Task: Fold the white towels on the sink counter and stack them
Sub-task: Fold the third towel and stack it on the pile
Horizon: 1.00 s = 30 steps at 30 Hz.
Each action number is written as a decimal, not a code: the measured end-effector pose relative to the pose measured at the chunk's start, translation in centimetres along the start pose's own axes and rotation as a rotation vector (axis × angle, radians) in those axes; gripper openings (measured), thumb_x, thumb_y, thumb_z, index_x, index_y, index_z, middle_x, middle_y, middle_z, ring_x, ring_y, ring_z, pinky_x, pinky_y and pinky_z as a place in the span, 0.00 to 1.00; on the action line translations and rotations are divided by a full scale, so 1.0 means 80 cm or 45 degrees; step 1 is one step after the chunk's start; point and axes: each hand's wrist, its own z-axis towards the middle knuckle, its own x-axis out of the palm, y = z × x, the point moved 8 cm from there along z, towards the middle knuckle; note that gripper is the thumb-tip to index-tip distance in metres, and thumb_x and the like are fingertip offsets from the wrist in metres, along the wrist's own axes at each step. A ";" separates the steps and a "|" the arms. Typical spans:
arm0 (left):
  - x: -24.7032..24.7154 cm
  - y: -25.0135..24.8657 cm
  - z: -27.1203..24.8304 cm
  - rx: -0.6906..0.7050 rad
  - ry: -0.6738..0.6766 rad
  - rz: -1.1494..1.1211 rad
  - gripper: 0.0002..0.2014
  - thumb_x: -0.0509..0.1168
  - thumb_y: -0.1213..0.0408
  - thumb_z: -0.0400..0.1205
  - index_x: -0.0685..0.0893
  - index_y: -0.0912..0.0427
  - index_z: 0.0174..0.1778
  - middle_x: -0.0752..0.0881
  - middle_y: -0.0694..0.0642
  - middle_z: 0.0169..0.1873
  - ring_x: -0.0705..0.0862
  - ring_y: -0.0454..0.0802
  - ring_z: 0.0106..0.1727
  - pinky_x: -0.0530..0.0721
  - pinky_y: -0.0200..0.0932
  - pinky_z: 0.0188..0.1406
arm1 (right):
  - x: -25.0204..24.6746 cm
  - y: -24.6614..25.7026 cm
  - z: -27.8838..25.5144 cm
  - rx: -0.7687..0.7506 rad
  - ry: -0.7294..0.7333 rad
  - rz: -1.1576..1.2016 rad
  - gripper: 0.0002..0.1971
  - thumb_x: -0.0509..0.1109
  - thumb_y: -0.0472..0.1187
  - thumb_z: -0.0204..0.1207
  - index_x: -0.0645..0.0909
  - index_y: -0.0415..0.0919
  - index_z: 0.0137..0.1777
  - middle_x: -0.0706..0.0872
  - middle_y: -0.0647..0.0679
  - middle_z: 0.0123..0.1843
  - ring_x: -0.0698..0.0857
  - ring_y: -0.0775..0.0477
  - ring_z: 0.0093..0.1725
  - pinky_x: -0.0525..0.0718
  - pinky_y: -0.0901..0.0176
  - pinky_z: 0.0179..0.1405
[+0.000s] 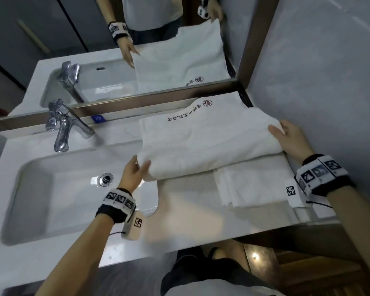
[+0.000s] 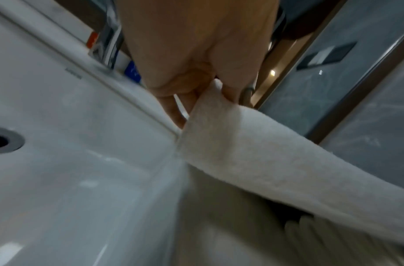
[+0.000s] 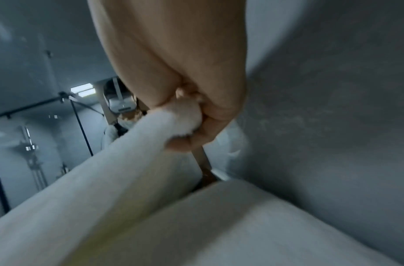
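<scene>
The white towel (image 1: pixel 203 144) lies half-folded on the counter (image 1: pixel 179 201) right of the sink, over a folded towel (image 1: pixel 254 184). Left hand (image 1: pixel 135 171) and right hand (image 1: pixel 291 139) each pinch a fold end. Soft, limp terry: grip the end corners, keep the span taut

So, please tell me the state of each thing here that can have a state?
Big towel: partly folded, both ends held up.
Small towels: folded, flat on the counter.
Left hand: pinches the big towel's left end.
Right hand: grips its right end.
Tap: no water running.
Sink: looks dry; drain stopper unclear.
</scene>
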 end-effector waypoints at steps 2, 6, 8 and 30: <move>-0.023 -0.021 0.008 0.027 -0.162 0.011 0.06 0.65 0.62 0.82 0.77 0.60 0.42 0.83 0.54 0.35 0.81 0.45 0.33 0.79 0.29 0.29 | -0.010 0.020 0.007 -0.012 -0.056 0.011 0.06 0.65 0.42 0.81 0.78 0.39 0.48 0.83 0.40 0.47 0.80 0.46 0.47 0.72 0.66 0.34; -0.033 -0.013 0.009 -0.209 -0.161 0.058 0.15 0.67 0.55 0.80 0.78 0.64 0.53 0.82 0.60 0.41 0.80 0.54 0.38 0.79 0.45 0.36 | -0.023 0.007 0.005 0.178 -0.003 -0.026 0.16 0.68 0.40 0.79 0.82 0.25 0.56 0.85 0.31 0.55 0.83 0.36 0.56 0.71 0.61 0.34; -0.024 0.013 -0.009 -0.399 -0.102 0.231 0.24 0.69 0.55 0.79 0.75 0.67 0.63 0.80 0.59 0.46 0.79 0.53 0.39 0.77 0.42 0.37 | -0.016 -0.015 -0.006 0.261 0.128 -0.140 0.15 0.70 0.36 0.77 0.81 0.25 0.58 0.85 0.32 0.57 0.83 0.35 0.60 0.78 0.53 0.50; 0.173 -0.010 0.052 -0.026 0.605 1.228 0.32 0.50 0.44 0.85 0.43 0.42 0.82 0.36 0.49 0.84 0.33 0.64 0.82 0.43 0.75 0.78 | 0.153 0.050 0.046 -0.075 0.861 -0.937 0.26 0.45 0.44 0.88 0.44 0.48 0.84 0.43 0.43 0.86 0.44 0.42 0.85 0.42 0.53 0.82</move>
